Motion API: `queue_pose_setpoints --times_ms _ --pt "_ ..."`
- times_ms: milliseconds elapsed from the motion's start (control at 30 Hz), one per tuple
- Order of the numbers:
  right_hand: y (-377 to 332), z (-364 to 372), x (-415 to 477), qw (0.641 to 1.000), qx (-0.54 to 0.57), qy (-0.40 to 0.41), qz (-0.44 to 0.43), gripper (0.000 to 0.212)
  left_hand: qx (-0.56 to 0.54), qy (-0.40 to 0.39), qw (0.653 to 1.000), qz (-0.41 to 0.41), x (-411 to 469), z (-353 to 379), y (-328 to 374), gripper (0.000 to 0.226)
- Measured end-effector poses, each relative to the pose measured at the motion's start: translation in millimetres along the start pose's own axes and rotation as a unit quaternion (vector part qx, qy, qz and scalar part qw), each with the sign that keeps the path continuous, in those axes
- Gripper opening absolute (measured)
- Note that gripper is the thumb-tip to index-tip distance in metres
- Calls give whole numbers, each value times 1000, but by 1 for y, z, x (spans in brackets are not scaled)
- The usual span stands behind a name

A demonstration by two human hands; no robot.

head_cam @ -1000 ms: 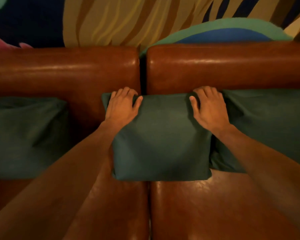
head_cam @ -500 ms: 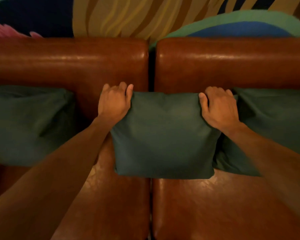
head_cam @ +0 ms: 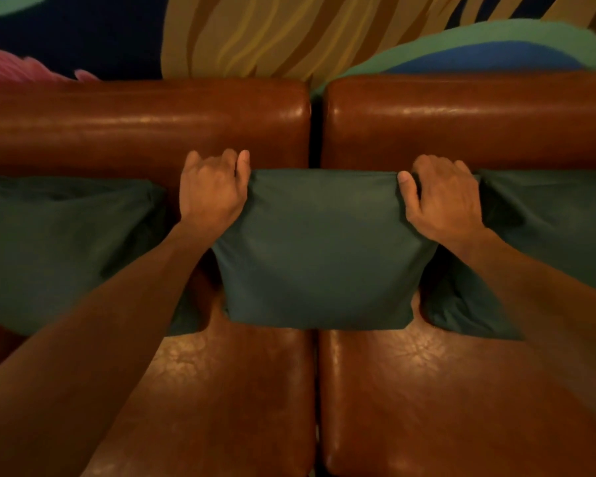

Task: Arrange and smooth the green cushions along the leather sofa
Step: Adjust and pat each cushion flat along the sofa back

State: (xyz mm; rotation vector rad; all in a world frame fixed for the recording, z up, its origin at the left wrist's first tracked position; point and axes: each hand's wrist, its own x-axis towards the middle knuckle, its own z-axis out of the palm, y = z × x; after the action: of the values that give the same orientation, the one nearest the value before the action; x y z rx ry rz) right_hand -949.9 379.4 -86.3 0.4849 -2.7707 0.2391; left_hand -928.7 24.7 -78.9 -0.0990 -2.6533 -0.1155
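Left hand point(head_cam: 212, 191), right hand point(head_cam: 444, 197) gripping top corners of middle green cushion point(head_cam: 320, 249), against leather sofa point(head_cam: 145, 118)

Dim warm light, glare on the leather sofa point(head_cam: 145, 120), edges blurred and bowed

Three green cushions point(head_cam: 320, 249) line the leather sofa point(head_cam: 461, 118). Two hands point(head_cam: 212, 191) show. Two backrest sections point(head_cam: 145, 122), two seat sections point(head_cam: 461, 390).
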Motion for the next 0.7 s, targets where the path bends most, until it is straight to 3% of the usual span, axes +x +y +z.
queue_pose_setpoints --times_ms 700 --pt "-1 9 3 999 -15 0 35 41 -25 6 999 -31 -4 12 -7 48"
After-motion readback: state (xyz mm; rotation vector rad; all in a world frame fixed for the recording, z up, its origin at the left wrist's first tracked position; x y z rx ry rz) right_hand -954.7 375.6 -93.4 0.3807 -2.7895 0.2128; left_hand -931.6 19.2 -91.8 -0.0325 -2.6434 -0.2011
